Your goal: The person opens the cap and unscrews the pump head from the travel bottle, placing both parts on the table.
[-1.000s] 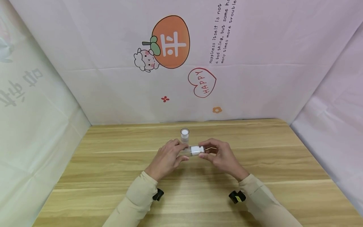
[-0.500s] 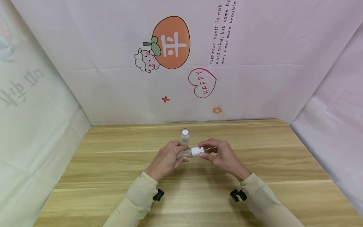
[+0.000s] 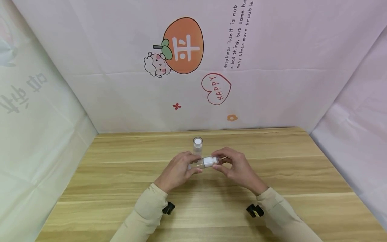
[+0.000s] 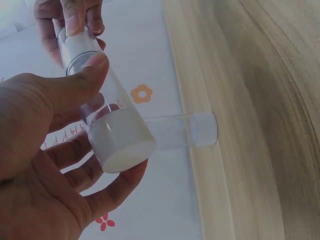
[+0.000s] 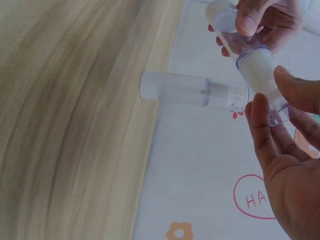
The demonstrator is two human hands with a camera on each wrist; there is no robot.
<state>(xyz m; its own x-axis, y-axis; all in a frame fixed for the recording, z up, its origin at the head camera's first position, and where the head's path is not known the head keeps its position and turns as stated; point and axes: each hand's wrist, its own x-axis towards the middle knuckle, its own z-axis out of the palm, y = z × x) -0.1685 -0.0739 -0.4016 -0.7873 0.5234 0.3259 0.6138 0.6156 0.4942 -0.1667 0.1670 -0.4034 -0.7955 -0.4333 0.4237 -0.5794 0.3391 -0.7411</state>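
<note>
Both hands hold one clear pump bottle sideways above the table. My left hand (image 3: pixel 178 168) grips its clear body, thumb on one side and fingers around the other; the white base (image 4: pixel 122 142) points out past that hand in the left wrist view. At the opposite end, my right hand (image 3: pixel 239 168) pinches the white collar and clear cap (image 5: pixel 281 114) between thumb and fingers. A white section (image 3: pixel 208 162) of the held bottle shows between the two hands. Just behind it, a second, similar bottle (image 3: pixel 198 144) stands upright, its lower part partly hidden by the left hand.
The wood-grain table (image 3: pixel 127 208) ends at a white printed cloth wall (image 3: pixel 121 101) behind the standing bottle. Further cloth walls rise at left and right. A black wrist strap (image 3: pixel 255 210) sits under the right sleeve, and another under the left.
Both hands keep their hold on the bottle in nearly the same place. The right wrist has shifted very slightly to the right.
</note>
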